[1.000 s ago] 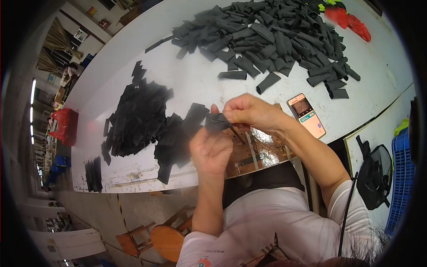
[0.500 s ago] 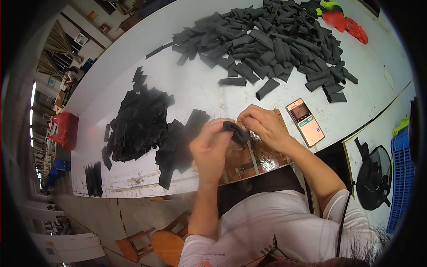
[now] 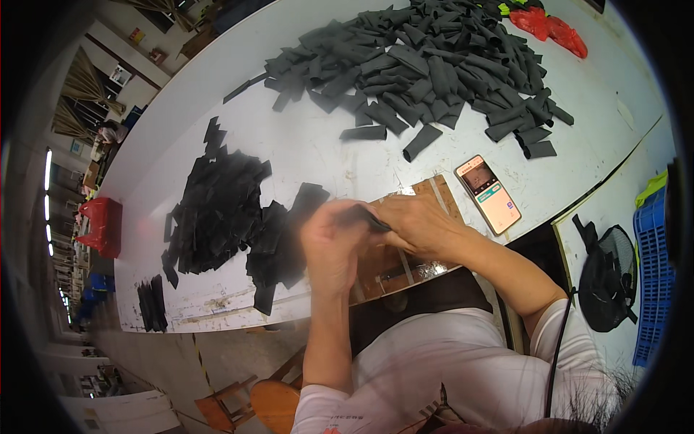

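A small dark fabric piece (image 3: 365, 215) is pinched between my two hands over a brown board (image 3: 450, 202) at the table's near edge. My left hand (image 3: 332, 242) is closed around its left part, with the thumb and fingers slightly blurred. On the other end, my right hand (image 3: 419, 223) has its fingers bent and pressed against the cloth; the fingertips are partly hidden. To the left of my left hand lies a heap of flat black fabric pieces (image 3: 220, 210). A large pile of dark grey fabric tubes (image 3: 434, 72) covers the far part of the table.
A phone with a lit screen (image 3: 489, 194) lies right of the board. Red plastic bags (image 3: 549, 32) are at the far right, and another red bag (image 3: 101, 226) hangs at the left edge. A black mesh bag (image 3: 609, 278) and a blue crate (image 3: 650, 282) stand right.
My right hand has come in against the fabric piece, and both hands now meet around it. The cloth has turned flatter between them. The view has shifted slightly.
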A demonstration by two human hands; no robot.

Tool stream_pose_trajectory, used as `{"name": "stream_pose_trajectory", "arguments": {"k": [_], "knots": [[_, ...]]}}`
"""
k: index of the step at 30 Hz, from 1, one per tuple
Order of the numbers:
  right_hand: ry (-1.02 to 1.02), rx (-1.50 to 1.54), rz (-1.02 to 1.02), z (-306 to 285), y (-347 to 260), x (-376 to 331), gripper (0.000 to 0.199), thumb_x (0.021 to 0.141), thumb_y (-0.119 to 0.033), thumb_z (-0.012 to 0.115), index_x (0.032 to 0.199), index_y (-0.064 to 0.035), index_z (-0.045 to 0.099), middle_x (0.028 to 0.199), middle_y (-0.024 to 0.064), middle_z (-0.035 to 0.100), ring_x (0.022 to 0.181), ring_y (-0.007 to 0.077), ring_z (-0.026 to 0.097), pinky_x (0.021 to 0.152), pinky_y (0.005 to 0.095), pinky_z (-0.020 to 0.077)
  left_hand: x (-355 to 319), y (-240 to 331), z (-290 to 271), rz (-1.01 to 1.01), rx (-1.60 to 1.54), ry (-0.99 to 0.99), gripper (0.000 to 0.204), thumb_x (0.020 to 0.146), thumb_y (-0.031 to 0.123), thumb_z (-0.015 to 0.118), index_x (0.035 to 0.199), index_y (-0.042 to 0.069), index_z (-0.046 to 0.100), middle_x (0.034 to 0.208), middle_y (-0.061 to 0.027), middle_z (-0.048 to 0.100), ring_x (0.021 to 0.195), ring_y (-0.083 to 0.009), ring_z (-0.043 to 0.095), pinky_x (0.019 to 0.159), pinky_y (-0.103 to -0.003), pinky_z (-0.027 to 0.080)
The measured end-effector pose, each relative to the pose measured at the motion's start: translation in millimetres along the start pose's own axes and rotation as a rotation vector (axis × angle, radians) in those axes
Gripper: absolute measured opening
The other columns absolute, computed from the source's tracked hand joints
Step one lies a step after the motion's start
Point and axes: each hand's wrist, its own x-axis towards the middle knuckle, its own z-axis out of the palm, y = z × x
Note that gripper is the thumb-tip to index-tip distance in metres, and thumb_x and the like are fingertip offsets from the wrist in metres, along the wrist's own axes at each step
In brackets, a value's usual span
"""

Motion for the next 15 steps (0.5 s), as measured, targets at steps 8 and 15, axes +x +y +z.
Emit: {"name": "stream_pose_trajectory", "arguments": {"k": [8,15], "knots": [[-0.146,0.122,0.161,7.3,11.1,-4.5,0.019,0.077,-0.021,0.053,0.081,-0.0021,0.053,0.071,0.0183,0.057,0.069,0.0375,0.054,0.059,0.044,0.0421,0.9,-7.7,12.2,0.125,0.746,0.097,0.015,0.069,-0.001,0.062,0.083,-0.005,0.056,0.071,-0.0044,0.058,0.067,-0.0095,0.053,0.062,-0.021,0.042],[-0.104,0.173,0.069,-6.1,6.0,4.1,0.019,0.075,-0.02,0.054,0.086,-0.0048,0.058,0.068,0.0178,0.056,0.066,0.0346,0.054,0.059,0.0411,0.0414,-9.2,-1.1,12.6,0.304,0.272,0.041,0.019,0.082,0.011,0.053,0.096,-0.002,0.052,0.092,-0.0126,0.056,0.078,-0.0174,0.054,0.077,-0.031,0.043]]}}
